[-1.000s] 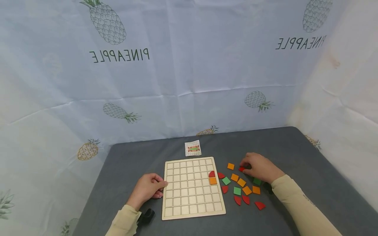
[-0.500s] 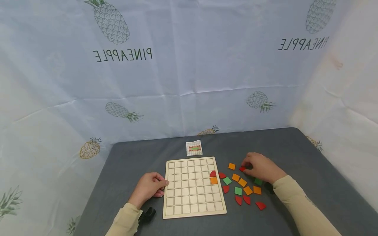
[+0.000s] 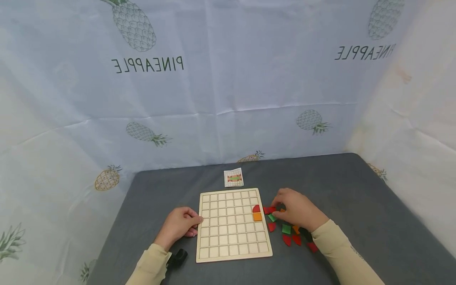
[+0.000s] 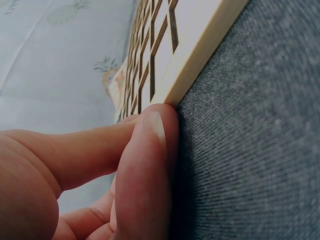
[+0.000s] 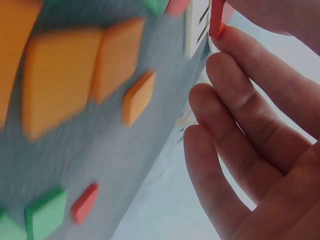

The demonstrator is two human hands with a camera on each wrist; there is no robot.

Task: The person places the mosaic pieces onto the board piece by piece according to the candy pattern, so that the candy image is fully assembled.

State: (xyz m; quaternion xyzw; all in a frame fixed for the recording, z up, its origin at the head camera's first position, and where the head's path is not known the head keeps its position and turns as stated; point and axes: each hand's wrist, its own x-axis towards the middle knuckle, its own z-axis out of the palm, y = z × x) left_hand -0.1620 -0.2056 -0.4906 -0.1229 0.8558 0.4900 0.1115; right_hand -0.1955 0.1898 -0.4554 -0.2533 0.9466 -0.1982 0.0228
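My left hand (image 3: 180, 225) pinches the left edge of a pale wooden grid board (image 3: 228, 241); in the left wrist view, the fingertips (image 4: 160, 117) meet at its rim. A red quarter-circle tile (image 3: 255, 208) and an orange square tile (image 3: 257, 217) occupy cells near the board's right side. Just right of the board, my right hand (image 3: 299, 208) pinches a red tile (image 3: 272, 209) between thumb and index finger, above the table. The right wrist view shows this red tile (image 5: 216, 19) partly, with the other fingers extended.
Loose tiles lie under and around my right hand: green squares (image 3: 286, 229), orange squares (image 5: 60, 82) and red quarter-circles (image 3: 296, 240). A small printed pattern card (image 3: 233, 177) lies behind the board. A pineapple-print cloth (image 3: 221, 91) hangs beyond the dark table.
My right hand has lifted a red tile from the far side of the loose tiles and carried it left toward the board. My left hand stays at the board's edge.
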